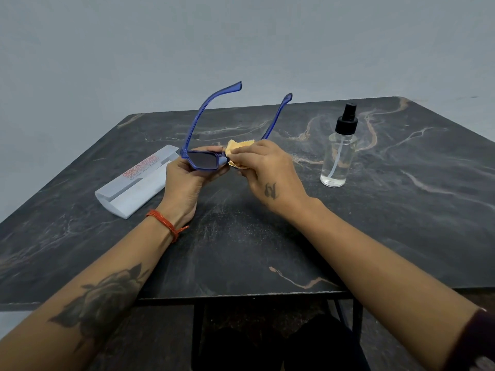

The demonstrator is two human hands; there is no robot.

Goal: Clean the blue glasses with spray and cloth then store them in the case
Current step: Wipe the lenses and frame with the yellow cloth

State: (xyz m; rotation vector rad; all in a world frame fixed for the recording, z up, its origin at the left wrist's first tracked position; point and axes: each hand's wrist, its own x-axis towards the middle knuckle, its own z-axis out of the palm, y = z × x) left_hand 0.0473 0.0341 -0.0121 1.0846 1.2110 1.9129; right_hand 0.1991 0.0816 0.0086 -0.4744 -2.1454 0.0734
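Head view: the blue glasses (206, 156) are held above the dark marbled worktop (267, 236), temples unfolded and pointing up and away from the person, so both lens faces are open to wiping. The left hand (187, 178) grips the frame at the left lens, fingers (211, 149) curled over the top rim and the thumb under the bottom rim; that grip keeps skin on the frame's edges rather than on the dark lens, which shows plainly between them. The right hand (265, 167) pinches the yellow cloth (235, 149) round the other lens, fingertips pressed together through the fabric, so that lens is hidden and I cannot tell how clean it is. This reads as the wiping step, with one lens being rubbed front and back at once while the other hand steadies the frame against the pressure.

The spray bottle (338, 156) stands upright on the worktop just right of the right hand, apart from it, nozzle capped by its black pump, within easy reach if more fluid is wanted. The white case (136, 186) lies on the worktop to the left, behind the left hand, waiting for storage.
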